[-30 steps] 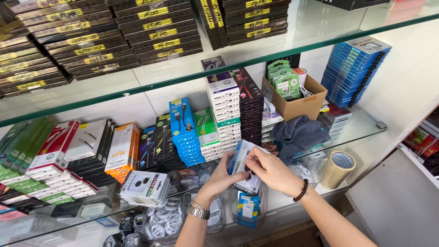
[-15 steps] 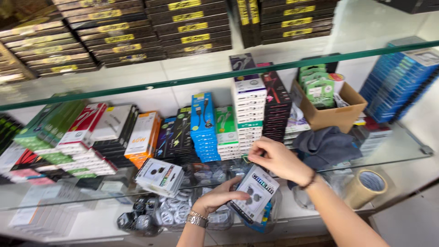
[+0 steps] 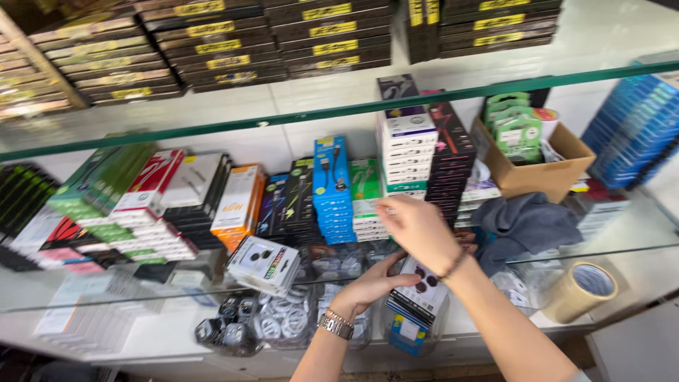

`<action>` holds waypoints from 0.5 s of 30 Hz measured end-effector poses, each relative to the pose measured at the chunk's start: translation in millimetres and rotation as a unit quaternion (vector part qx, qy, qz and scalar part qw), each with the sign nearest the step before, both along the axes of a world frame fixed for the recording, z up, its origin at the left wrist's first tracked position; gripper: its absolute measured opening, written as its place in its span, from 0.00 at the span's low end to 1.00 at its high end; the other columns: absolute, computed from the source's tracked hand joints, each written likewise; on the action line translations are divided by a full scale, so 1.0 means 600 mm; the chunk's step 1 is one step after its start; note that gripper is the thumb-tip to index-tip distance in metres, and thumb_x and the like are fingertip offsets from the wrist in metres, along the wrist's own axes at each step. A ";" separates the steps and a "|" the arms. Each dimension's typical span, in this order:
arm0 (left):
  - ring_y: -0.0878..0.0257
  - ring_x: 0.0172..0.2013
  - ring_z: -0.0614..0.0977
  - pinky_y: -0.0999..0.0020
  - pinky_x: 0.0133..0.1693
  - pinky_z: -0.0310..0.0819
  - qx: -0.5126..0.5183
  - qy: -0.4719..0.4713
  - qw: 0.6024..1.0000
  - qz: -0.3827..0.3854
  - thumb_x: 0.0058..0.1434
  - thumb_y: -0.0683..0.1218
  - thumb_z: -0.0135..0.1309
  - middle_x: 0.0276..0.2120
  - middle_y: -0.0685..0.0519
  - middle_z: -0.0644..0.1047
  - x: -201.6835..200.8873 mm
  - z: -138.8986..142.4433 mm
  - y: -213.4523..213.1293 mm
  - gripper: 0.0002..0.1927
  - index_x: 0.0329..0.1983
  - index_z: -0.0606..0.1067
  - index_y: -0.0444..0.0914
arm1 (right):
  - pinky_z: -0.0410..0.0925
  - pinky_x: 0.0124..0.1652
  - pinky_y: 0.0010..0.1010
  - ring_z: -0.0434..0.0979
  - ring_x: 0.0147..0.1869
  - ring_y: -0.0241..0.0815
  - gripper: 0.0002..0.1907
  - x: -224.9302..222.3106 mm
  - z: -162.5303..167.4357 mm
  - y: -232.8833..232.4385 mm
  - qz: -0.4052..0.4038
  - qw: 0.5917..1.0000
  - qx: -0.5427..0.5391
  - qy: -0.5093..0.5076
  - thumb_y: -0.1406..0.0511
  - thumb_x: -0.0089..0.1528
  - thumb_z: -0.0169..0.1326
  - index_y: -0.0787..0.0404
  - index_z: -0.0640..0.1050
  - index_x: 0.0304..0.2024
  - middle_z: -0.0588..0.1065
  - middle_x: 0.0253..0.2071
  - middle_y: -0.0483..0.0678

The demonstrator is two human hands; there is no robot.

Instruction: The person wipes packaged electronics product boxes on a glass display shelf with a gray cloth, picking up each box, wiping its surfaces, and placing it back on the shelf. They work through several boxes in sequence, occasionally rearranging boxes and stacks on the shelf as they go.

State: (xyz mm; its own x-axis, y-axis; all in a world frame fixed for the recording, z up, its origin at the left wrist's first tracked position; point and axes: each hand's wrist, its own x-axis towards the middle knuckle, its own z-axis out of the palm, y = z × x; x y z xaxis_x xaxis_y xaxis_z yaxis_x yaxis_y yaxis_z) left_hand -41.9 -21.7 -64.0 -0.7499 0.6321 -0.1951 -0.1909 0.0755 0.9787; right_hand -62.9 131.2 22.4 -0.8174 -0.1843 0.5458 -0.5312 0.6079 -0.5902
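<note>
The flat white packet point(image 3: 423, 293) has dropped from in front of the boxes to the lower shelf's front edge, upright, in your left hand point(image 3: 371, 286)'s grasp. Your right hand point(image 3: 417, 226) has let go and now hovers released above it.

We see two bare forearms with no sleeves, our left hand point(image 3: 369, 286) wearing a silver metal watch point(image 3: 335, 325) with a linked band at the wrist, and our right hand point(image 3: 417, 225) wearing a thin dark bracelet point(image 3: 453, 265) of small beads at its wrist.
</note>
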 end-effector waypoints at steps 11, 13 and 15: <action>0.59 0.62 0.74 0.67 0.61 0.65 0.009 0.010 0.999 -0.041 0.55 0.54 0.61 0.65 0.44 0.73 -0.026 0.015 0.152 0.48 0.76 0.55 0.38 | 0.67 0.50 0.49 0.74 0.53 0.60 0.22 0.062 -0.145 0.353 -0.382 0.910 0.160 0.028 0.56 0.46 0.71 0.59 0.74 0.32 0.75 0.51 0.57; 0.60 0.65 0.73 0.67 0.64 0.63 -0.024 0.056 0.998 -0.025 0.59 0.56 0.59 0.67 0.45 0.70 -0.035 0.005 0.189 0.47 0.76 0.54 0.37 | 0.70 0.53 0.44 0.75 0.52 0.57 0.20 0.082 -0.152 0.404 -0.384 0.918 0.095 -0.039 0.59 0.53 0.68 0.61 0.72 0.36 0.74 0.45 0.55; 0.58 0.67 0.69 0.66 0.65 0.59 -0.060 0.111 0.992 0.003 0.61 0.57 0.58 0.69 0.45 0.67 -0.040 -0.007 0.229 0.45 0.77 0.53 0.38 | 0.70 0.53 0.42 0.75 0.51 0.54 0.20 0.108 -0.162 0.454 -0.431 0.901 -0.052 -0.005 0.60 0.58 0.67 0.61 0.71 0.41 0.74 0.44 0.55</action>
State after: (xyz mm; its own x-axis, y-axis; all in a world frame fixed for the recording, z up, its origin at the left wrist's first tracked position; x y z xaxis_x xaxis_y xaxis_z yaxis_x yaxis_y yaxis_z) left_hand -66.1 115.9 -68.1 -0.7872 0.6089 -0.0979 0.0277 0.1935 0.9807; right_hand 1.7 403.5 -75.1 -0.6373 0.5724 0.5159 0.1175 0.7338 -0.6691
